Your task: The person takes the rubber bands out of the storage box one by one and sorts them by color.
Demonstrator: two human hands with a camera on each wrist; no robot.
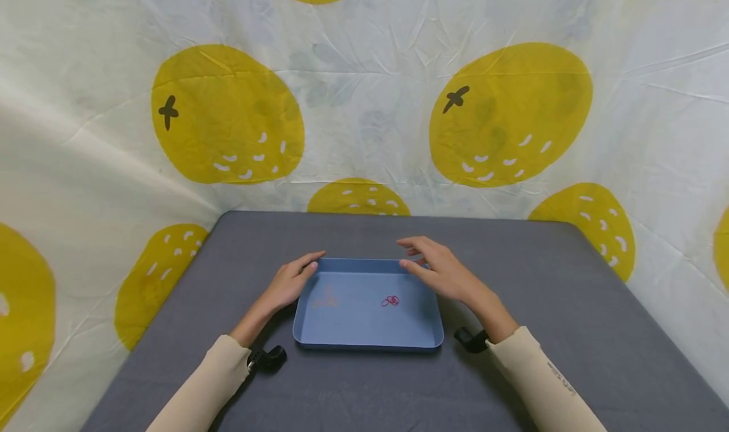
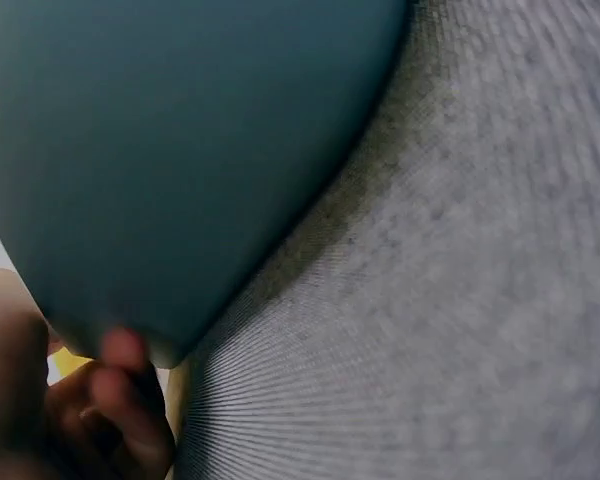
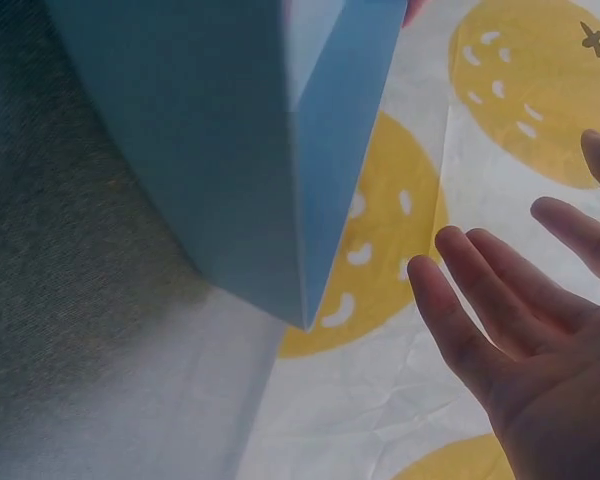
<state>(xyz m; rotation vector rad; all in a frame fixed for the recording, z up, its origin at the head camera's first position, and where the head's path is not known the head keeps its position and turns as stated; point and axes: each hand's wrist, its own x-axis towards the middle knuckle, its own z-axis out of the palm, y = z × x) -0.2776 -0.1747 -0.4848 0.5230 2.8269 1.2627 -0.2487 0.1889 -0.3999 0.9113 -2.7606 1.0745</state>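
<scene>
Blue tray (image 1: 355, 324) with grey tabletop (image 1: 569, 293) beneath; inside the tray, red bands (image 1: 391, 301) and faint orange strands (image 1: 326, 303). At its far-left corner, left hand (image 1: 288, 284), fingers grasping the tray; near its far-right corner, right hand (image 1: 445, 274), fingers released.

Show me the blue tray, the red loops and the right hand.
Blue tray (image 1: 364, 327), head view: bare floor towards the near edge.
Red loops (image 1: 393, 301), head view: middle of the cluster.
Right hand (image 3: 555, 378), right wrist view: upper palm.

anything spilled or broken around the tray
Nothing stands out: the blue tray shows no visible damage, and the red loops and orange shapes lie inside it, the latter too faint to identify.
</scene>
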